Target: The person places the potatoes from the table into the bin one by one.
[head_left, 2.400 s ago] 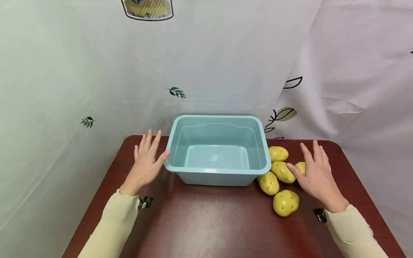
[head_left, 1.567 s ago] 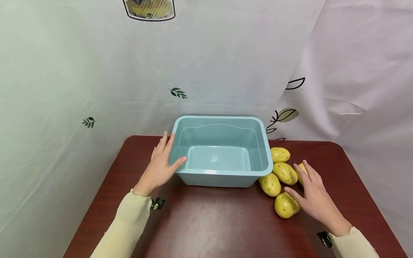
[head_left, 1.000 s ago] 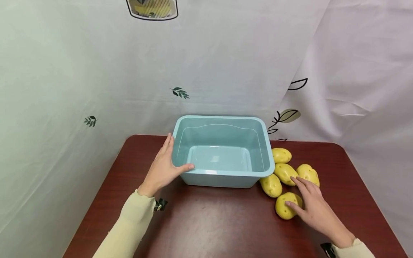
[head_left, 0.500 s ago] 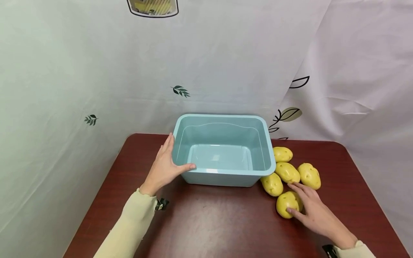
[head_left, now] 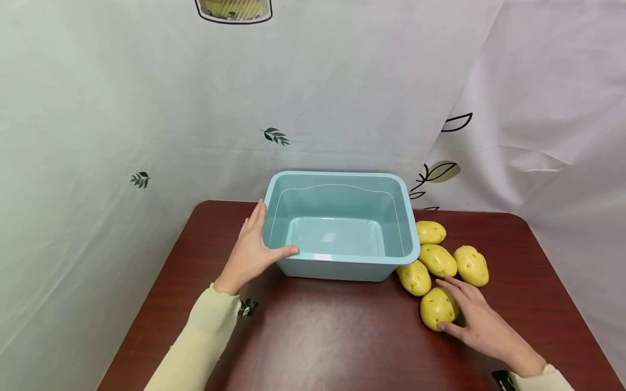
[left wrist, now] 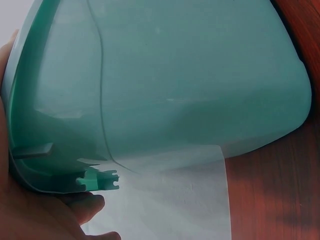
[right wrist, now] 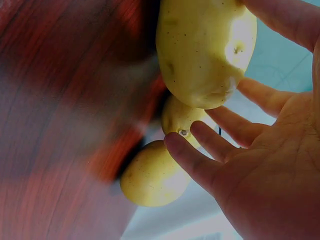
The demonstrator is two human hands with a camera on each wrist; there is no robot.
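A light blue plastic basin [head_left: 337, 259] stands at the table's back. My left hand [head_left: 248, 255] holds its near left corner, thumb over the front rim and fingers along the left rim. In the left wrist view, the basin's outer wall [left wrist: 190, 75] fills most of the picture. Right of the basin lie several yellow potatoes [head_left: 437, 260]. My right hand [head_left: 481, 320] is around the nearest potato [head_left: 437, 309], thumb on its near side and fingers on its far side. In the right wrist view, thumb and index finger meet this potato [right wrist: 200, 55]; the other fingers spread beyond it.
The dark red wooden table [head_left: 313, 336] backs onto a pale curtain [head_left: 342, 81] with leaf prints. One potato [head_left: 471, 266] lies a little to the right of the others. The basin's floor [head_left: 335, 236] shows with nothing on it.
My left hand has moved right onto the basin's corner. The right hand has come down and toward me from above the potatoes, and its fingers have closed in around the nearest one.
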